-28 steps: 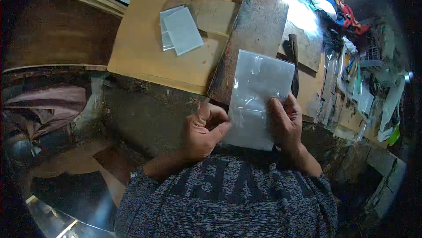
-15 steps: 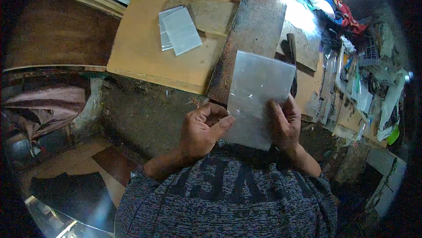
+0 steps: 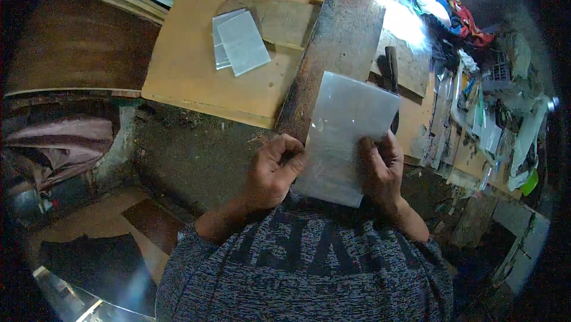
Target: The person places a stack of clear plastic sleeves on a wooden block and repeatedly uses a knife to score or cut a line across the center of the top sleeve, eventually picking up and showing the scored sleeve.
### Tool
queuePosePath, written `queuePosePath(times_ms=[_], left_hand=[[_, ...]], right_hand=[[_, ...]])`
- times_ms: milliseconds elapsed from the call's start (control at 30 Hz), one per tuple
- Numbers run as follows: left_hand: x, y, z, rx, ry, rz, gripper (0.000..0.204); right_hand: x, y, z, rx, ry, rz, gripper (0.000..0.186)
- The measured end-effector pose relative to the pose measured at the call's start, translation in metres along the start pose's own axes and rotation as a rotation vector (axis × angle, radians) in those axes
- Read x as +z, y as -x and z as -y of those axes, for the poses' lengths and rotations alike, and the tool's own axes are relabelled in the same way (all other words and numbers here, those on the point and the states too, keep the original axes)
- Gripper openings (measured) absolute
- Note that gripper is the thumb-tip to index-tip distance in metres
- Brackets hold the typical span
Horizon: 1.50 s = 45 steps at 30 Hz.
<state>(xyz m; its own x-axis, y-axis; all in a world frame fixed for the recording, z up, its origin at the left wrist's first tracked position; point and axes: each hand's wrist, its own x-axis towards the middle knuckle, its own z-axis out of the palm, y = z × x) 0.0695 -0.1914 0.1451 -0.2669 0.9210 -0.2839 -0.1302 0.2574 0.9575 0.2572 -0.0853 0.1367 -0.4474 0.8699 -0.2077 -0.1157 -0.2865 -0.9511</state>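
My right hand (image 3: 383, 170) grips a translucent plastic sheet (image 3: 351, 123) by its lower right side, thumb across the front and fingers partly behind it. The sheet is held tilted in front of my chest, its upper part over a dark wooden board. At the sheet's lower left edge is my left hand (image 3: 276, 170), fingers curled in and thumb pressed against them. Whatever it may pinch there is too small and blurred to make out. A few similar plastic sheets (image 3: 244, 42) lie overlapping on the tan tabletop (image 3: 184, 72) ahead.
The long dark board (image 3: 345, 36) lies across the table, with a dark bar-like tool (image 3: 391, 69) beside it. Bags and cloths (image 3: 437, 7) are heaped at the far right. Plastic scraps and wood strips line the right side. Black sheet material (image 3: 98, 262) lies at lower left.
My left thumb has drawn back from over the sheet's left edge toward the curled fingers. The right hand keeps its grip, and the sheet has barely shifted.
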Motion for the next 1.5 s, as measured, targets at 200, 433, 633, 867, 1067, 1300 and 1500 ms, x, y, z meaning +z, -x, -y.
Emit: queuePosePath(times_ms=[200,433,633,867,1067,1300,1500], left_hand=[[0.015,-0.015,-0.025,-0.125,0.209,-0.023,0.009],[0.005,-0.026,0.006,-0.020,0.174,0.025,0.010],[0.003,-0.044,-0.007,-0.043,0.156,0.046,0.020],[-0.010,-0.040,0.000,-0.161,0.505,0.015,0.032],[-0.006,-0.010,-0.010,-0.315,0.183,0.374,0.030],[-0.012,-0.006,-0.012,-0.229,0.369,0.348,0.037],[-0.009,0.000,-0.026,-0.392,0.390,0.420,0.064]], right_hand=[[0.002,-0.006,-0.002,0.044,0.037,0.115,0.024],[0.007,-0.008,-0.006,0.090,-0.042,0.089,0.024],[0.013,-0.005,-0.004,0.132,0.011,0.192,0.029],[0.005,-0.008,-0.008,0.234,-0.113,0.139,0.025],[0.001,-0.011,-0.007,0.261,-0.148,0.106,0.025],[0.006,-0.009,-0.006,0.310,-0.205,0.063,0.027],[-0.005,-0.007,-0.012,0.329,-0.209,0.033,0.022]])
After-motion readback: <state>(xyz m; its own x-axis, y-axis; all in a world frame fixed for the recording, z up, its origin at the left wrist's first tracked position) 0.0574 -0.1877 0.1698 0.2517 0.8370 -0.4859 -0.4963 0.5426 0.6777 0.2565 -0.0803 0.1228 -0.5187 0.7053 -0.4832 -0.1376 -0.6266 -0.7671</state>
